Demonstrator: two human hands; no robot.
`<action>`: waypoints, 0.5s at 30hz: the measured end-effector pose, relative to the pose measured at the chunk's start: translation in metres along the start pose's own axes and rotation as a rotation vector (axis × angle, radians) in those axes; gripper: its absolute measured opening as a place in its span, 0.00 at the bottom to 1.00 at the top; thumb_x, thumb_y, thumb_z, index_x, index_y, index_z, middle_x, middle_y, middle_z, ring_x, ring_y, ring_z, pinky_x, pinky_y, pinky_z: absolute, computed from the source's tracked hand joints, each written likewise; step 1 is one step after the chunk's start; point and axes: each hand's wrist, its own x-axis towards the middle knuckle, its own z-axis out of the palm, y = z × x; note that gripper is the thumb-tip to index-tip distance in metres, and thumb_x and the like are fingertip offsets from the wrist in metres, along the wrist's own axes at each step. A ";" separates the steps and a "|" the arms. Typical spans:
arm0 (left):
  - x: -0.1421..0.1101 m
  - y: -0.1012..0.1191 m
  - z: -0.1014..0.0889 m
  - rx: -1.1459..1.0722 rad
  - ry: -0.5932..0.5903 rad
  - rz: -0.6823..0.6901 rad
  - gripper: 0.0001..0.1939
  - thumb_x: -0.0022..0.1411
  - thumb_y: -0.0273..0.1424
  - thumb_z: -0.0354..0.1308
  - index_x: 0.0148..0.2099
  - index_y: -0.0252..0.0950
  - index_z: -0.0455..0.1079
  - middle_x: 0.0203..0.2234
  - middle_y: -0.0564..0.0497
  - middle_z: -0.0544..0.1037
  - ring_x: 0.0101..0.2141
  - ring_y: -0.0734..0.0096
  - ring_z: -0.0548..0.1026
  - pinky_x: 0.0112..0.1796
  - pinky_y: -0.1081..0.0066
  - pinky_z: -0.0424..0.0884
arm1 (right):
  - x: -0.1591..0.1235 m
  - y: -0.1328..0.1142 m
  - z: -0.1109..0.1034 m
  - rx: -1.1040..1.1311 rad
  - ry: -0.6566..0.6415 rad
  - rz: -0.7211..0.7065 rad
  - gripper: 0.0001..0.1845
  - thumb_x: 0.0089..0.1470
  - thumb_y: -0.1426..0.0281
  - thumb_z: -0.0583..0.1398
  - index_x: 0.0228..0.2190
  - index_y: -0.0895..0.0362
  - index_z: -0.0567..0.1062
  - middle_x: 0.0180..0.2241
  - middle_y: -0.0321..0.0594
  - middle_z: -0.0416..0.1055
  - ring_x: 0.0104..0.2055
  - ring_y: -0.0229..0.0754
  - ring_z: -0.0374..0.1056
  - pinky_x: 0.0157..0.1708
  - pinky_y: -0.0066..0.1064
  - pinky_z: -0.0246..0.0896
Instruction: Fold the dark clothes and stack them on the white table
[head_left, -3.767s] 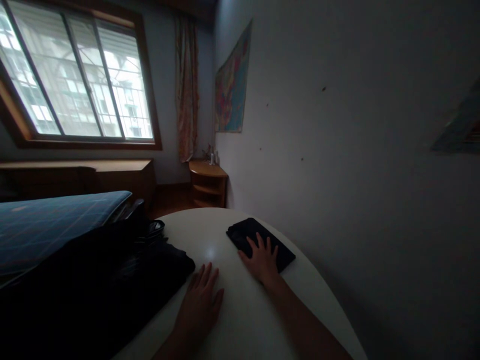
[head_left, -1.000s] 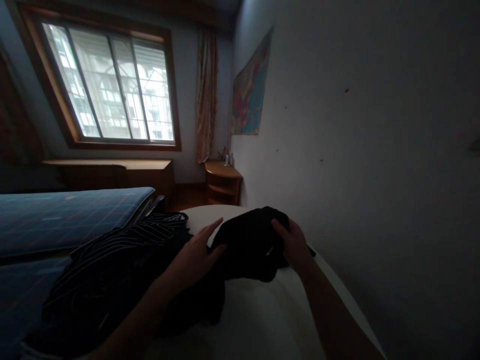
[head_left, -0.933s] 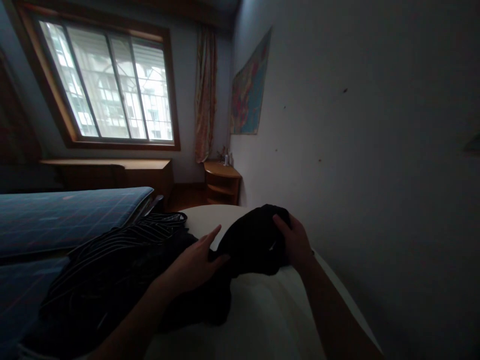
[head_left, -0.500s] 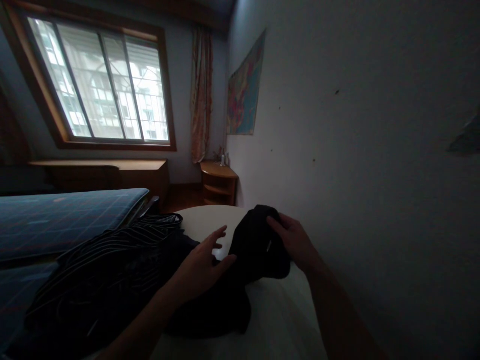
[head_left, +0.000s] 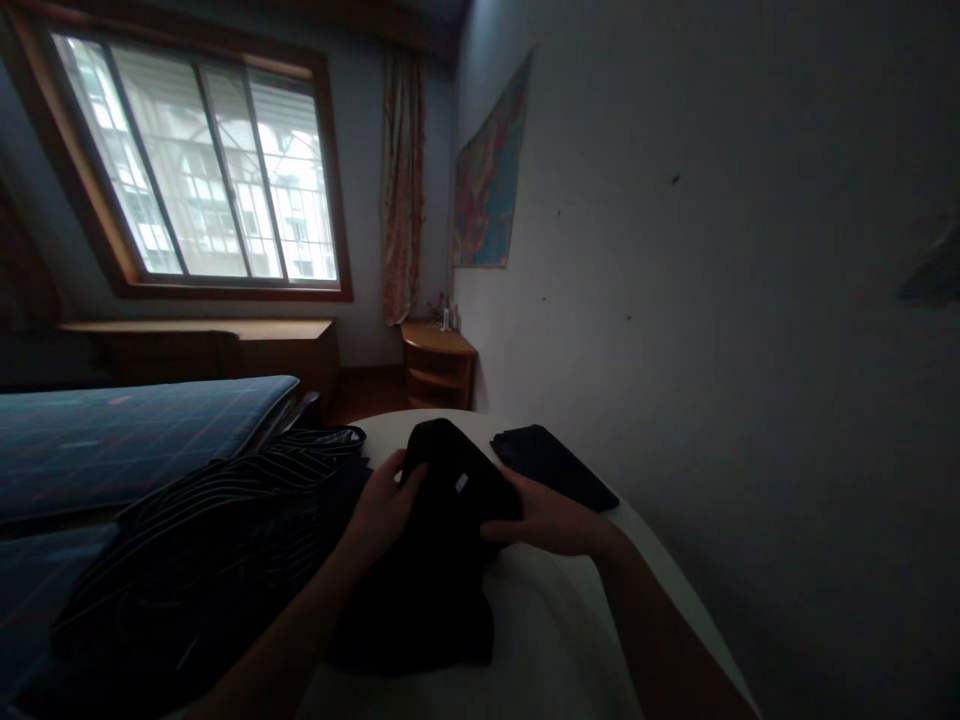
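A black garment (head_left: 431, 585) lies partly on the white round-edged table (head_left: 592, 640), its far part lifted and bunched. On it shows a small white label. My left hand (head_left: 386, 510) pinches the garment's upper left edge between thumb and fingers. At its right side my right hand (head_left: 544, 515) grips the cloth, the thumb in front and the fingers partly hidden behind. What sort of garment it is, I cannot tell in the dim light. Beyond my right hand, a folded dark blue cloth (head_left: 559, 465) lies flat near the table's right edge.
To the left, a heap of dark and striped clothes (head_left: 225, 550) leans against a blue checked mattress (head_left: 150, 430). A white wall (head_left: 712, 380) runs along the right. Farther back stand a corner shelf (head_left: 439, 343) and a wooden desk (head_left: 289, 345) below the window.
The lifted part of the black garment has moved left, uncovering the folded dark cloth. My right hand has come left and lower with it; my left hand has closed on the garment.
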 end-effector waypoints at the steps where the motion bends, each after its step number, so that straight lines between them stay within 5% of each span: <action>1: 0.004 -0.003 -0.003 0.011 0.045 -0.006 0.18 0.57 0.46 0.55 0.40 0.36 0.71 0.34 0.48 0.80 0.36 0.59 0.77 0.37 0.65 0.72 | 0.000 0.006 0.001 -0.035 -0.033 0.030 0.46 0.43 0.59 0.71 0.61 0.54 0.62 0.55 0.43 0.70 0.53 0.49 0.67 0.54 0.41 0.64; 4: 0.012 -0.009 -0.012 0.032 0.092 -0.036 0.20 0.56 0.47 0.54 0.40 0.36 0.71 0.34 0.46 0.80 0.37 0.58 0.77 0.39 0.64 0.71 | 0.007 0.025 0.010 -0.145 -0.053 0.109 0.34 0.40 0.65 0.72 0.50 0.56 0.72 0.46 0.41 0.75 0.47 0.48 0.70 0.48 0.38 0.66; 8: 0.014 -0.010 -0.015 0.084 0.113 -0.057 0.20 0.55 0.47 0.53 0.39 0.35 0.71 0.34 0.45 0.80 0.38 0.56 0.78 0.40 0.63 0.71 | 0.021 0.045 0.016 -0.082 0.013 0.072 0.14 0.51 0.71 0.63 0.42 0.58 0.75 0.43 0.41 0.77 0.46 0.47 0.71 0.46 0.37 0.65; 12: 0.014 -0.008 -0.016 0.122 0.153 -0.074 0.20 0.55 0.46 0.53 0.40 0.35 0.72 0.36 0.45 0.81 0.40 0.56 0.78 0.42 0.64 0.71 | 0.023 0.044 0.004 0.041 0.091 0.070 0.14 0.56 0.68 0.58 0.43 0.59 0.75 0.40 0.42 0.77 0.41 0.45 0.72 0.41 0.35 0.67; 15: 0.013 -0.003 -0.017 0.107 0.127 -0.100 0.25 0.54 0.48 0.54 0.42 0.33 0.73 0.36 0.44 0.81 0.39 0.56 0.78 0.41 0.63 0.72 | 0.017 0.033 -0.014 0.033 0.319 0.097 0.17 0.57 0.61 0.58 0.43 0.58 0.76 0.38 0.42 0.77 0.40 0.45 0.72 0.40 0.34 0.67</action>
